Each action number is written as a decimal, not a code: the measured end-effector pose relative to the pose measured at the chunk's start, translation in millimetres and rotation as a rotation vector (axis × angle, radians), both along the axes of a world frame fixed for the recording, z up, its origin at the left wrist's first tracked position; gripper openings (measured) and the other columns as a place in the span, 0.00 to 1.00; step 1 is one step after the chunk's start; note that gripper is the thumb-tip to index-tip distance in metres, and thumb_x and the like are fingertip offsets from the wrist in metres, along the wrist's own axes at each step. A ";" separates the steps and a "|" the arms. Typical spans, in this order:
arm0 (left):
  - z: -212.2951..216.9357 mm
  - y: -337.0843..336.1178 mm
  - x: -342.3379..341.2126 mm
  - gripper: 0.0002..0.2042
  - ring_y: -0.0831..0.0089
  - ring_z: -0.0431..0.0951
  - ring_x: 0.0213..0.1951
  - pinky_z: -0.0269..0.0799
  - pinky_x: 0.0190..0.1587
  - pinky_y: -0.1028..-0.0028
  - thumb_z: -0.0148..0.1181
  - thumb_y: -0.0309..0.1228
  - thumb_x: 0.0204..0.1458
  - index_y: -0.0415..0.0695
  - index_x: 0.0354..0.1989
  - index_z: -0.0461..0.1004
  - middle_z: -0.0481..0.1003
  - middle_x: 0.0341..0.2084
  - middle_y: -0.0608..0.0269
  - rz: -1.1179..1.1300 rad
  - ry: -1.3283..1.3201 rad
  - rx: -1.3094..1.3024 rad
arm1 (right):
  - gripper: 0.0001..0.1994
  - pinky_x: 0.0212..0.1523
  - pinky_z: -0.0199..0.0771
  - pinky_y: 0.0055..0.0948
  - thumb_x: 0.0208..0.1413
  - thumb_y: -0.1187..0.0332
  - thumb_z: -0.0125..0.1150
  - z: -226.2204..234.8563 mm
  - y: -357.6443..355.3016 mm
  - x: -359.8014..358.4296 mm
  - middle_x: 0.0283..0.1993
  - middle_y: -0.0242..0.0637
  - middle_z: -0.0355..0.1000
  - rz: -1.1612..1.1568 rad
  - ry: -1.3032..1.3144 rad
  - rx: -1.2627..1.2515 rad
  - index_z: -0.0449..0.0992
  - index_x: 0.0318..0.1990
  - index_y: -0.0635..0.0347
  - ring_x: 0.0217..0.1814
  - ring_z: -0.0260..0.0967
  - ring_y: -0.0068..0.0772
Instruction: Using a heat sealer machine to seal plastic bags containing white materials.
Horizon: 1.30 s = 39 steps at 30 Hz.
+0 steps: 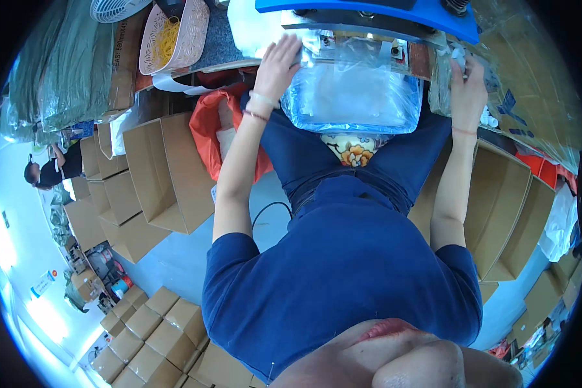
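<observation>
My left hand [278, 70] lies flat with its fingers stretched out, at the left side of a stack of clear plastic bags [352, 97] and on the pale sheet material there. The stack hangs over the bench's front edge, above my lap. Just behind it stands a blue machine [368, 8] with a dark bar across its front. On the right, my right hand [469, 92] has its fingers curled around a small crumpled scrap of whitish plastic [458, 53]. More clear plastic lies beside that hand; its fingertips are partly hidden.
A pale pink basket [197, 32] with yellow rubber bands [167, 42] stands on the left. Open cardboard boxes [165, 174] flank my legs on both sides. A red bag [207, 123] hangs by my left knee. Another person [58, 165] is far left.
</observation>
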State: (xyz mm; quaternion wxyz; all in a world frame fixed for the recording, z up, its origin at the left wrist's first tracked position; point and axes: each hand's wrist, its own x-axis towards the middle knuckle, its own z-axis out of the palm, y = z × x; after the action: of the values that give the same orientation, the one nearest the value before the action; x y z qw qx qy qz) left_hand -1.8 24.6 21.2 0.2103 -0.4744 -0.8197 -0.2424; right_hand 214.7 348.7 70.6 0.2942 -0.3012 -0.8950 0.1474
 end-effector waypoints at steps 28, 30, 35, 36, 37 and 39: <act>59.2 19.7 81.0 0.12 0.77 0.79 0.35 0.75 0.40 0.79 0.65 0.32 0.53 0.36 0.41 0.80 0.81 0.32 0.60 -0.287 -1.541 0.134 | 0.14 0.45 0.72 0.34 0.55 0.63 0.62 68.3 -84.9 -40.5 0.41 0.42 0.76 0.999 -0.246 -0.291 0.77 0.46 0.59 0.43 0.73 0.42; 48.6 26.5 79.7 0.13 0.70 0.82 0.37 0.78 0.40 0.73 0.64 0.32 0.54 0.35 0.43 0.79 0.81 0.34 0.56 -0.328 -1.813 0.157 | 0.15 0.44 0.72 0.36 0.57 0.60 0.60 62.0 -80.5 -45.8 0.42 0.43 0.76 1.013 -0.329 -0.316 0.76 0.47 0.60 0.42 0.74 0.45; 26.8 62.8 61.3 0.13 0.62 0.79 0.48 0.76 0.50 0.69 0.58 0.26 0.57 0.32 0.48 0.75 0.78 0.45 0.49 -0.316 -2.119 0.511 | 0.14 0.46 0.74 0.34 0.59 0.61 0.58 33.4 -49.1 -34.0 0.45 0.42 0.77 0.425 -0.138 -0.160 0.76 0.48 0.58 0.46 0.74 0.48; 25.5 69.5 56.8 0.13 0.62 0.79 0.48 0.75 0.51 0.69 0.57 0.27 0.57 0.33 0.49 0.74 0.77 0.46 0.49 -0.289 -2.147 0.558 | 0.13 0.45 0.74 0.38 0.59 0.63 0.56 27.9 -35.7 -27.6 0.47 0.41 0.76 0.438 -0.080 0.157 0.76 0.48 0.57 0.46 0.74 0.48; 25.3 75.5 51.0 0.13 0.62 0.78 0.49 0.75 0.51 0.69 0.57 0.27 0.58 0.33 0.49 0.73 0.77 0.47 0.49 -0.223 -2.162 0.589 | 0.12 0.45 0.74 0.39 0.59 0.65 0.55 21.1 -22.0 -21.8 0.47 0.41 0.76 0.297 -0.131 0.107 0.76 0.47 0.57 0.46 0.74 0.48; 26.1 83.9 50.2 0.13 0.63 0.79 0.47 0.75 0.51 0.69 0.56 0.28 0.59 0.35 0.49 0.74 0.77 0.46 0.51 -0.167 -2.132 0.594 | 0.10 0.46 0.73 0.42 0.58 0.69 0.54 3.3 -0.1 -20.0 0.46 0.41 0.75 0.136 -0.150 0.173 0.76 0.46 0.57 0.47 0.72 0.49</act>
State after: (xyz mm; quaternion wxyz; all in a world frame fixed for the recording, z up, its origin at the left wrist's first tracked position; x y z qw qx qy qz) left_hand 48.4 108.6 47.3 -0.5145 -0.0073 -0.4555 -0.7265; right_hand 194.7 348.6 73.9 0.2406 -0.2233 -0.9423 0.0662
